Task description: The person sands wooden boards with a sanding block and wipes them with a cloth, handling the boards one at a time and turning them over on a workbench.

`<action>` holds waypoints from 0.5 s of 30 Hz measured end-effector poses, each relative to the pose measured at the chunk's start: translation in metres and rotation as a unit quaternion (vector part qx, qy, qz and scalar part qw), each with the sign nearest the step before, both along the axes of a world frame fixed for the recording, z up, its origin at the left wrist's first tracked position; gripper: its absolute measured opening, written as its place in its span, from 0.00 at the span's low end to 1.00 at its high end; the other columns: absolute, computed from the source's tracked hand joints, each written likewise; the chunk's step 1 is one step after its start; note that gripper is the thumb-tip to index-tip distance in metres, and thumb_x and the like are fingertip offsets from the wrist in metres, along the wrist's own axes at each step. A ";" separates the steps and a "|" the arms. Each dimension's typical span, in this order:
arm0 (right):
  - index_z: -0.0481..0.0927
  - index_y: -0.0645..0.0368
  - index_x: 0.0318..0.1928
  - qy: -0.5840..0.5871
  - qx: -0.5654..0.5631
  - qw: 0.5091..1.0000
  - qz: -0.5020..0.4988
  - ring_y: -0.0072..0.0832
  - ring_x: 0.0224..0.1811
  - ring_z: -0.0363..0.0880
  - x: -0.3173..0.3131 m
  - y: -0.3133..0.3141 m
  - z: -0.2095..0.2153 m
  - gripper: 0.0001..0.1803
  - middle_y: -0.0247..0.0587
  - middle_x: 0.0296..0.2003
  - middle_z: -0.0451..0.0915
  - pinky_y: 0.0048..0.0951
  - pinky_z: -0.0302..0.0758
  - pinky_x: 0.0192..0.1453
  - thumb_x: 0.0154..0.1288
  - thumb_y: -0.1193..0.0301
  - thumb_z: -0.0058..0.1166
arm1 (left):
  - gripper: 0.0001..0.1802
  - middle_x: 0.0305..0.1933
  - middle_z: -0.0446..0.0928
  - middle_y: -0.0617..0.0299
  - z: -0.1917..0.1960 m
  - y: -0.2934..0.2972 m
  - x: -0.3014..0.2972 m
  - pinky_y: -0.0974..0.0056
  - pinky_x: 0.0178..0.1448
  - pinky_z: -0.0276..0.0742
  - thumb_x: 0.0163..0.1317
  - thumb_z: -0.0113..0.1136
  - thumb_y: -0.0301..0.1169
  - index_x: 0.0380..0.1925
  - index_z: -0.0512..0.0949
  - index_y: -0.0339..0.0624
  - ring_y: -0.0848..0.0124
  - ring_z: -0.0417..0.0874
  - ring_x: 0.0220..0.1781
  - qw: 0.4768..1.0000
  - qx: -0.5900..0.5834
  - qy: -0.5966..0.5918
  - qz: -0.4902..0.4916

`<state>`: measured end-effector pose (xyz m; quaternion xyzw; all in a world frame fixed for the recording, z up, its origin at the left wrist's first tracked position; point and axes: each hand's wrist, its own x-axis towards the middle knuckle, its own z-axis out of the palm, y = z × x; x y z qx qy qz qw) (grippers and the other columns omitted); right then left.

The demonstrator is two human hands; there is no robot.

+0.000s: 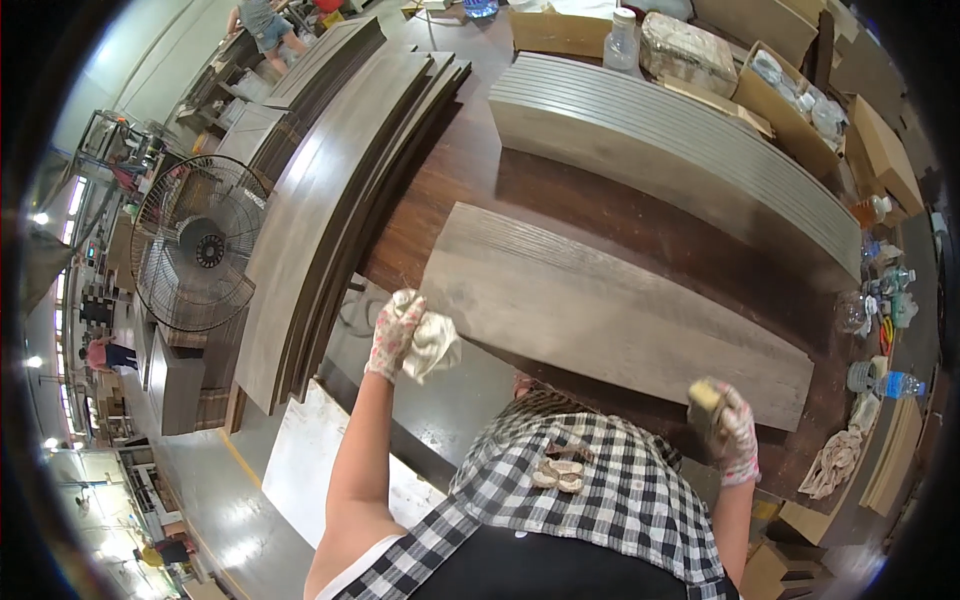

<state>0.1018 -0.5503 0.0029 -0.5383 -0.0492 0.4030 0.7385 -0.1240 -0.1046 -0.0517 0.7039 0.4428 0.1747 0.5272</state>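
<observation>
Looks like the grey board (pixel 620 310) lying flat on the dark worktop (pixel 470 170) is still mid-wipe, left hand (pixel 393 335) clutching a pale rag (pixel 432 345) at its near-left corner, right hand (pixel 735 430) gripping a sanding block (pixel 706 402) at its near-right edge, stacked boards (pixel 680 150) waiting behind it.

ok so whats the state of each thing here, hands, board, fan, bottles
left hand: gloved, shut on a crumpled rag
right hand: gloved, shut on a sanding block
board: lying flat on the table
fan: upright beside the table
bottle: upright, capped
</observation>
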 end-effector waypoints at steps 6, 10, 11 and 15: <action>0.71 0.65 0.51 0.090 -0.077 0.992 0.047 0.32 0.44 0.78 -0.014 -0.050 -0.033 0.37 0.43 0.44 0.77 0.34 0.77 0.47 0.43 0.55 0.65 | 0.08 0.25 0.75 0.68 0.017 -0.025 -0.007 0.72 0.26 0.71 0.56 0.63 0.32 0.31 0.77 0.38 0.80 0.74 0.24 0.962 -0.273 0.004 0.005; 0.70 0.60 0.53 0.159 0.092 0.979 -0.092 0.38 0.39 0.77 -0.025 -0.059 -0.065 0.28 0.45 0.43 0.77 0.37 0.76 0.38 0.56 0.57 0.55 | 0.06 0.25 0.74 0.71 0.034 -0.038 0.000 0.73 0.26 0.68 0.54 0.62 0.29 0.29 0.77 0.39 0.83 0.71 0.24 0.975 -0.211 -0.036 -0.060; 0.70 0.59 0.54 0.171 0.139 0.965 -0.140 0.38 0.39 0.75 -0.026 -0.055 -0.069 0.26 0.44 0.44 0.76 0.37 0.72 0.39 0.59 0.56 0.49 | 0.07 0.25 0.74 0.70 0.040 -0.043 0.000 0.73 0.28 0.68 0.54 0.63 0.30 0.29 0.77 0.38 0.82 0.71 0.25 0.975 -0.206 -0.042 -0.078; 0.69 0.57 0.55 0.077 0.206 0.962 -0.164 0.34 0.40 0.72 -0.029 -0.058 -0.074 0.25 0.42 0.45 0.75 0.35 0.68 0.40 0.61 0.57 0.49 | 0.10 0.25 0.73 0.70 0.050 -0.048 -0.004 0.71 0.32 0.67 0.54 0.61 0.33 0.30 0.76 0.36 0.81 0.69 0.28 0.976 -0.172 -0.076 -0.113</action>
